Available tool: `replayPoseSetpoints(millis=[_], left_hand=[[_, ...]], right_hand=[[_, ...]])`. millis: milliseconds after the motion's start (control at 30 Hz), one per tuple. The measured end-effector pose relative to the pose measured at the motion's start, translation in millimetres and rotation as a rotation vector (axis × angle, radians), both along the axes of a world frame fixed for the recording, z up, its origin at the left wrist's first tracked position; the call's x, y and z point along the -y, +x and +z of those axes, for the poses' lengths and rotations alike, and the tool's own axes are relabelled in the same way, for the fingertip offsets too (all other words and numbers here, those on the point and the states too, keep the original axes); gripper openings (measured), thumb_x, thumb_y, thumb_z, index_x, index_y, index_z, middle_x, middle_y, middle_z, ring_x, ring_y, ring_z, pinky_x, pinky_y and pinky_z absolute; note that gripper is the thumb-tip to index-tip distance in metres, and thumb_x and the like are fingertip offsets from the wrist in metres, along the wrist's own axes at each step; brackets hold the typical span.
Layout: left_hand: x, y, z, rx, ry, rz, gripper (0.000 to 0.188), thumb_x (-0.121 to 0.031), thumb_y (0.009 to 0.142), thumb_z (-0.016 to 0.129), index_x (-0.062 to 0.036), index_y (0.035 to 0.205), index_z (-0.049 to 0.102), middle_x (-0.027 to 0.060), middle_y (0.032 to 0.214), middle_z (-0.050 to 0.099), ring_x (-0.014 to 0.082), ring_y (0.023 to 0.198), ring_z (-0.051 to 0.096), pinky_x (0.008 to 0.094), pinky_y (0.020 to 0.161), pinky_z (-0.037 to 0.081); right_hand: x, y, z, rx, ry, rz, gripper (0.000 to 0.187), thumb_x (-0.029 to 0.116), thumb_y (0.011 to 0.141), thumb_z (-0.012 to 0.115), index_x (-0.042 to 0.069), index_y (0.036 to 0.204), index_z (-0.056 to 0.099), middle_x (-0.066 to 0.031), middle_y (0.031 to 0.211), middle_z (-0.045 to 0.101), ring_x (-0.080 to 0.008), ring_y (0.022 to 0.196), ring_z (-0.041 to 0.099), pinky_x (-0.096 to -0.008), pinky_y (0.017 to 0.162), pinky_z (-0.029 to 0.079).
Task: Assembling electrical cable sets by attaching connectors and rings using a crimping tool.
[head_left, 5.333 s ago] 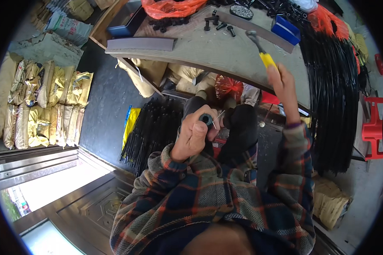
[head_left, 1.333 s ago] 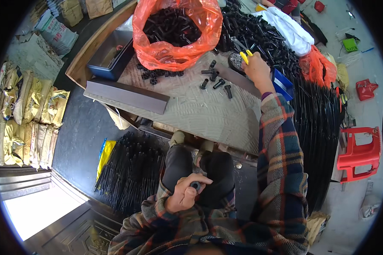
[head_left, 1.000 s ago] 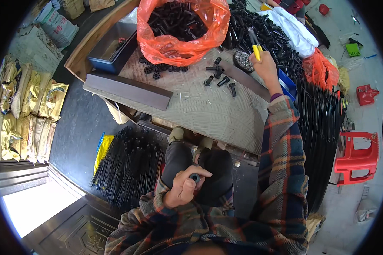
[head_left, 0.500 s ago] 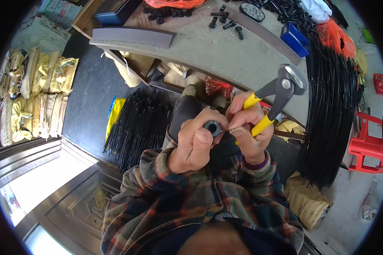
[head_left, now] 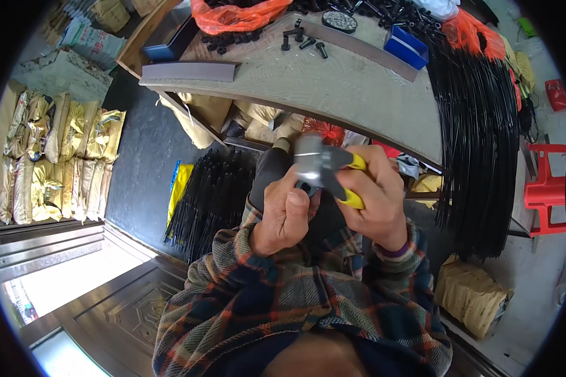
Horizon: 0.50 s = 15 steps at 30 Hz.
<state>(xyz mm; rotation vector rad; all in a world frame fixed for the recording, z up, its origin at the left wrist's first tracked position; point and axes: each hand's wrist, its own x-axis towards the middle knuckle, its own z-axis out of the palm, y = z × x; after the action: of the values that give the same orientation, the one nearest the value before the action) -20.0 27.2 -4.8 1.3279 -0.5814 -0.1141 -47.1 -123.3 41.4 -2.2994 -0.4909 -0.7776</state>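
Observation:
My left hand (head_left: 280, 217) is closed around a short dark tube-like piece (head_left: 305, 188), whose round hollow end faces up. In my right hand (head_left: 383, 201) is a pair of yellow-handled pliers (head_left: 353, 200), the fingers wrapped round the handles. The metal head of the pliers is smeared by motion and lies over the tube piece's end, partly covering it. Whether the jaws touch the piece I cannot make out. Both hands are in front of my lap, on the near side of the workbench (head_left: 358, 94).
Several black fittings (head_left: 307, 43) lie on the bench near a round dish (head_left: 339, 21) and a blue box (head_left: 406, 47). Long black rods (head_left: 475, 138) hang over its right end; more black rods (head_left: 210, 195) stand on the left. A red stool (head_left: 547, 188) is at right.
My right hand has swung the pliers' head leftward, from out over the bench edge to above the tube piece. The left hand keeps its hold. The view has shifted slightly.

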Motion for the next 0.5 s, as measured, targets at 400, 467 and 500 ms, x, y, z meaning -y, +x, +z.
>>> replayPoseSetpoints(millis=[400, 467, 500], left_hand=[[1, 4, -6, -0.021, -0.001, -0.081, 0.046, -0.038, 0.094, 0.029, 0.0019, 0.091, 0.051, 0.0046, 0.067, 0.050, 0.0085, 0.052, 0.041, 0.0241, 0.049, 0.032], [-1, 3, -8, -0.014, 0.009, -0.066, 0.046, -0.038, 0.094, 0.029, 0.0020, 0.090, 0.051, 0.0048, 0.068, 0.050, 0.0089, 0.052, 0.041, 0.0243, 0.049, 0.032], [-1, 2, -9, 0.007, 0.012, -0.022, 0.046, -0.038, 0.094, 0.029, 0.0019, 0.089, 0.051, 0.0052, 0.068, 0.050, 0.0094, 0.052, 0.041, 0.0247, 0.049, 0.032]], right_hand=[[-13, -5, -34, -0.242, 0.846, 0.278, 0.010, -0.002, 0.071, 0.061, 0.001, 0.080, 0.057, -0.0125, 0.093, 0.049, -0.0147, 0.079, 0.048, -0.0255, 0.069, 0.039], [-18, -6, -38, -0.227, 0.818, 0.261, 0.010, -0.002, 0.071, 0.061, 0.001, 0.080, 0.058, -0.0120, 0.092, 0.049, -0.0143, 0.079, 0.047, -0.0252, 0.069, 0.039], [-19, -5, -38, -0.212, 0.784, 0.251, 0.011, -0.002, 0.071, 0.061, 0.002, 0.081, 0.058, -0.0115, 0.092, 0.049, -0.0140, 0.078, 0.047, -0.0249, 0.068, 0.039]])
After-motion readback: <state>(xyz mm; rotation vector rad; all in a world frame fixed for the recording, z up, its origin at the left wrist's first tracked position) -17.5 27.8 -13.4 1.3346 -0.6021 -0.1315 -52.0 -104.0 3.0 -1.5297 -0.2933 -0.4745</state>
